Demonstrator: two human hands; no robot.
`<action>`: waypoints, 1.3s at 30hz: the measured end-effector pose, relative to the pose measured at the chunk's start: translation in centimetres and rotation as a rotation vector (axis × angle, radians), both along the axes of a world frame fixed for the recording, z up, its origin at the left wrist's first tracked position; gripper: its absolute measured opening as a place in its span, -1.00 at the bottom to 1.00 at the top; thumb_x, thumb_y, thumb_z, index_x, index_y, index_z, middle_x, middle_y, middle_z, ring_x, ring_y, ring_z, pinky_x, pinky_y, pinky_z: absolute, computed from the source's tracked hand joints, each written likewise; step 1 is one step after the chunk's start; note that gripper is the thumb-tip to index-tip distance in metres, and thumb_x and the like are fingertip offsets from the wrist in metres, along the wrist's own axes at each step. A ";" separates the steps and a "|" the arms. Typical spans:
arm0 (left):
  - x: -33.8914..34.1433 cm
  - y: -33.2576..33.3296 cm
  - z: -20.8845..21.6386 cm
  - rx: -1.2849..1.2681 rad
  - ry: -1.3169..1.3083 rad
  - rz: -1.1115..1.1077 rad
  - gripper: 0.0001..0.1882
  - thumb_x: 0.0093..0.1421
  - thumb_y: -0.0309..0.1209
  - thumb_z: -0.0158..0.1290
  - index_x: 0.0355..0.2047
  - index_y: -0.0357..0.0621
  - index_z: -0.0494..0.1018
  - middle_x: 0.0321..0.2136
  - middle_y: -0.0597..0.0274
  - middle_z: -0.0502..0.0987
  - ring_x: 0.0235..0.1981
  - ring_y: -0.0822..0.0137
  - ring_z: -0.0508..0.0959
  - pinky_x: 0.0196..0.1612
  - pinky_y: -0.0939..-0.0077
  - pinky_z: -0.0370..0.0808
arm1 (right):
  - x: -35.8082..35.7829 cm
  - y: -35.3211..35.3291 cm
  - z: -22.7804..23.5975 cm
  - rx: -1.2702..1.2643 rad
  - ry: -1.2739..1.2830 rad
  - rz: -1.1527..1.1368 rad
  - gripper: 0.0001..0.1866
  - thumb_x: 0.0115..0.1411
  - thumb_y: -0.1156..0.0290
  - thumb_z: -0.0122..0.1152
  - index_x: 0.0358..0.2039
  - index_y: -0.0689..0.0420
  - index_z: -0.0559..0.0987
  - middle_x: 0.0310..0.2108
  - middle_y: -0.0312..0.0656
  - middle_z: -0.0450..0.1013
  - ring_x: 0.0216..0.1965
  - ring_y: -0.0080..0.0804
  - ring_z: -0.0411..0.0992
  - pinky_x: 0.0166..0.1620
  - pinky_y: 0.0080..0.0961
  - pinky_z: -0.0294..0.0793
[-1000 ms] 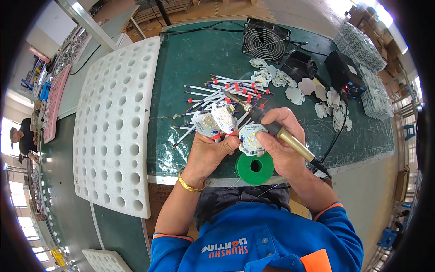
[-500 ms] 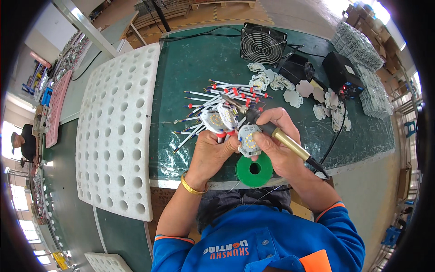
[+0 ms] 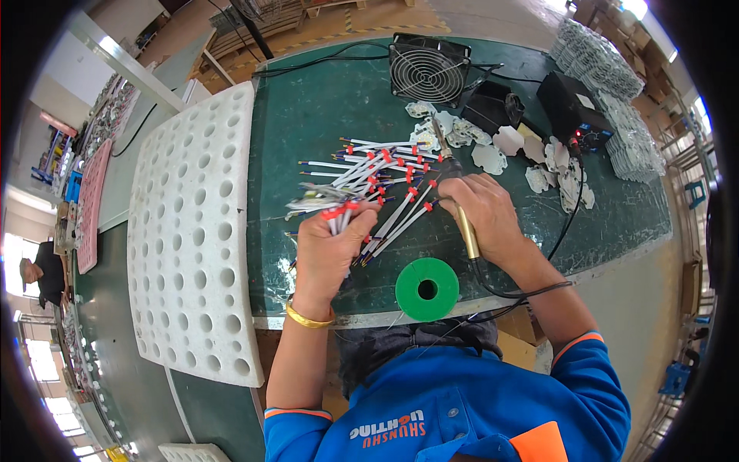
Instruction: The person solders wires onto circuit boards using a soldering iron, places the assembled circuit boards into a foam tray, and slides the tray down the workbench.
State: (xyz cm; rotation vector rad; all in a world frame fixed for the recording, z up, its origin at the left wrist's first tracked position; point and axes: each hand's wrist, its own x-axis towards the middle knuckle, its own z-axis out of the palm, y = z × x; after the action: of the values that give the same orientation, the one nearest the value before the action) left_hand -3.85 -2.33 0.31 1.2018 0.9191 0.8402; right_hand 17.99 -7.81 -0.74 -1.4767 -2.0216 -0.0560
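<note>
My left hand [image 3: 329, 250] is closed around a bunch of white wires with red bands [image 3: 339, 218]; pale boards at the far end of the bunch are smeared by motion. In my right hand [image 3: 489, 212] is a soldering iron [image 3: 466, 235] with a gold handle, its tip pointing away toward the far side of the table. Between and beyond both hands lies a loose pile of white wires [image 3: 385, 165] with red bands and dark ends. One banded wire ends close to my right fingertips; whether they touch it I cannot tell. A green solder spool [image 3: 408, 296] lies near the table's front edge.
White foam board with holes [image 3: 188, 258] stands along the left. Loose circuit boards [image 3: 489, 159], a black iron holder [image 3: 486, 106], a fan [image 3: 428, 73] and a black soldering station [image 3: 571, 112] sit at the back. Stacked pale boards [image 3: 604, 85] rise at right. Another person [image 3: 51, 277] is far left.
My hands have moved apart, the left going left with the bunch and the right going right. The round LED board at my right fingers is no longer there. The iron's tip now points farther away.
</note>
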 end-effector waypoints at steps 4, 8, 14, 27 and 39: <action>3.3 0.0 -0.6 0.366 0.349 -0.043 -0.84 0.00 -0.44 0.11 -0.40 -0.27 0.52 -0.60 0.25 0.51 -0.63 0.50 0.41 -0.52 0.61 0.32 | 1.0 -0.1 -0.4 -0.008 -0.061 -0.103 -0.84 0.00 0.50 0.04 -0.37 0.08 0.34 -0.51 -0.18 0.38 -0.42 -0.21 0.36 -0.37 -0.37 0.29; 5.9 0.0 -1.4 0.725 0.620 -0.155 -0.79 -0.09 -0.40 0.14 -0.41 -0.19 0.48 -0.50 0.05 0.49 -0.46 0.08 0.50 -0.43 0.32 0.42 | 2.9 -0.2 -0.1 0.046 -0.140 -0.200 -0.82 0.00 0.50 -0.02 -0.32 0.09 0.33 -0.38 -0.06 0.38 -0.29 -0.10 0.36 -0.24 -0.31 0.31; 6.3 0.6 -2.2 0.834 0.748 -0.242 -0.72 -0.13 -0.40 0.16 -0.35 -0.15 0.47 -0.43 0.11 0.47 -0.42 0.10 0.49 -0.41 0.29 0.43 | 4.9 -0.9 -1.4 -0.082 -0.298 -0.149 -0.78 0.00 0.51 -0.04 -0.27 0.09 0.31 -0.16 0.10 0.30 -0.09 0.02 0.29 -0.03 -0.25 0.28; 2.5 3.4 -2.1 -0.254 -0.462 -0.154 -0.81 0.08 -0.43 0.08 -0.27 -0.17 0.44 -0.53 0.34 0.49 -0.57 0.59 0.41 -0.51 0.76 0.33 | 5.4 1.7 -2.6 0.168 -0.323 -0.051 -0.76 -0.06 0.50 0.02 -0.31 0.11 0.35 -0.48 -0.09 0.32 -0.37 -0.18 0.36 -0.31 -0.33 0.35; 2.6 3.0 -2.0 -0.347 -0.510 -0.225 -0.82 0.11 -0.43 0.04 -0.27 -0.17 0.39 -0.47 0.25 0.47 -0.58 0.53 0.36 -0.58 0.73 0.23 | 0.2 1.1 0.8 0.304 0.277 -0.029 -0.70 -0.15 0.74 0.14 -0.39 0.16 0.33 -0.55 -0.24 0.33 -0.64 -0.37 0.32 -0.53 -0.58 0.33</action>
State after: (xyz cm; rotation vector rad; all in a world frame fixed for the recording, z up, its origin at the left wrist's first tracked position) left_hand -1.24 0.69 -1.66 0.7212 0.4741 0.7204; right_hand 18.20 -6.75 0.08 -1.2475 -1.6861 -0.1546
